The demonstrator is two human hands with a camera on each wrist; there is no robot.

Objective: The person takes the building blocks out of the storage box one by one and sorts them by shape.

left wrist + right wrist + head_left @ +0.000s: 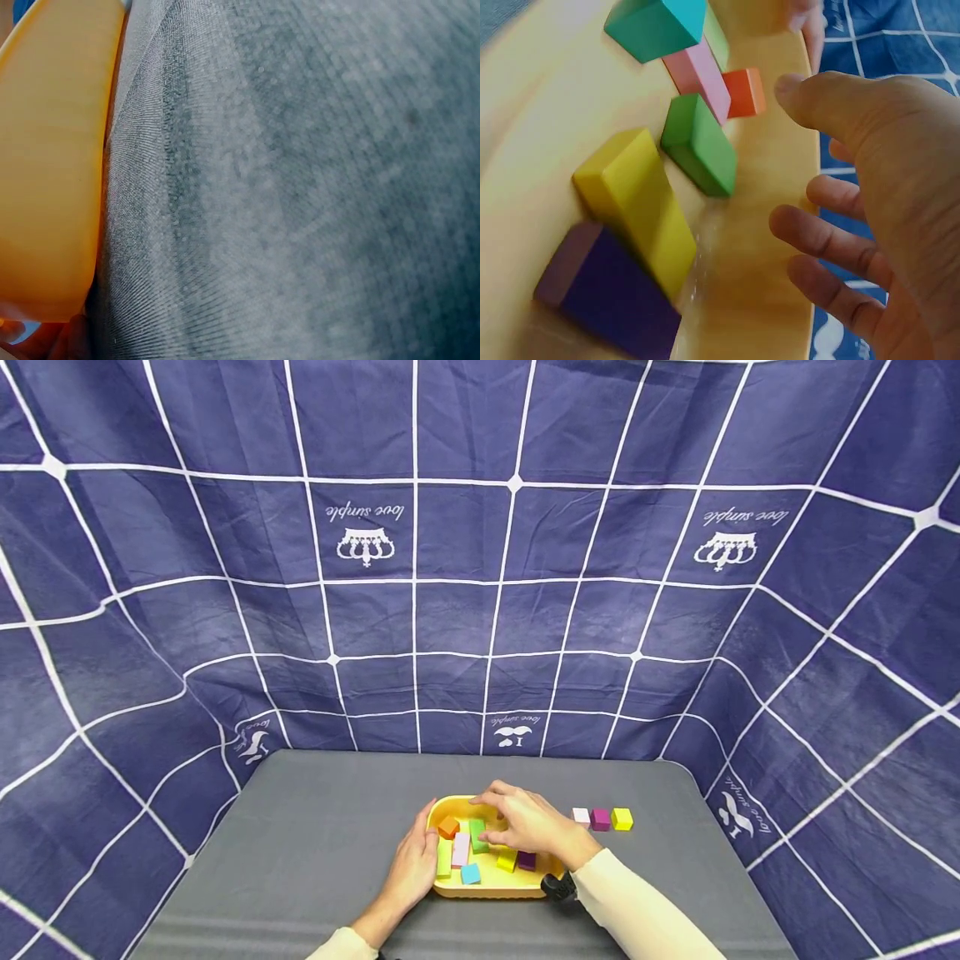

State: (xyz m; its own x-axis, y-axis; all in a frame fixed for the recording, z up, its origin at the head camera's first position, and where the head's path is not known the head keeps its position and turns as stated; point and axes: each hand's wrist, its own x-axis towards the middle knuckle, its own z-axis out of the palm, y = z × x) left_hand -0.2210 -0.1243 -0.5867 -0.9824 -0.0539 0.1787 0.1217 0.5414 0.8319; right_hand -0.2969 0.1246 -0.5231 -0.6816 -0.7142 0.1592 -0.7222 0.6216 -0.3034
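A yellow tray point(491, 885) sits on the grey table and holds several coloured blocks. My left hand point(415, 862) grips its left rim, thumb over the edge; the left wrist view shows only the tray wall point(52, 165) and a bit of finger. Over the tray's far side hovers my right hand point(521, 823), fingers spread and holding nothing. In the right wrist view this hand point(832, 225) is just beside the green block point(697, 146), with an orange block point(744, 91), a pink one point(697, 71), a yellow one point(637, 202) and a purple one point(607, 296) nearby.
Three loose cubes lie in a row right of the tray: a pale pink one point(581, 816), a magenta one point(599, 819) and a yellow one point(621, 818). Blue checked cloth point(480, 610) walls in the grey table point(315, 827) on three sides.
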